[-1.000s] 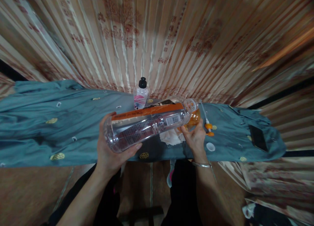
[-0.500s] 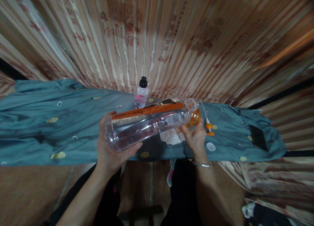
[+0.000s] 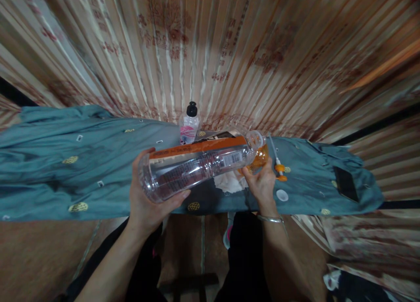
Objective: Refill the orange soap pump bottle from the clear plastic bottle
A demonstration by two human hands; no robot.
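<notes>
A large clear plastic bottle (image 3: 197,166) with an orange-banded label lies tilted in the air, its open neck to the right. My left hand (image 3: 149,206) is wrapped round its base end. Under that neck, my right hand (image 3: 262,184) grips a small orange bottle (image 3: 259,157), partly hidden behind the clear bottle and my fingers. Beside it on the cloth rests an orange-and-white pump top (image 3: 278,167) with a long tube. A white round cap (image 3: 282,196) lies near my right wrist. Crumpled white tissue (image 3: 230,182) sits beneath the clear bottle.
A teal patterned cloth (image 3: 108,162) covers the narrow table. Behind the clear bottle stands a small bottle with a black cap (image 3: 189,125). A dark phone (image 3: 345,184) lies at the right end. A pleated curtain (image 3: 203,53) hangs along the back.
</notes>
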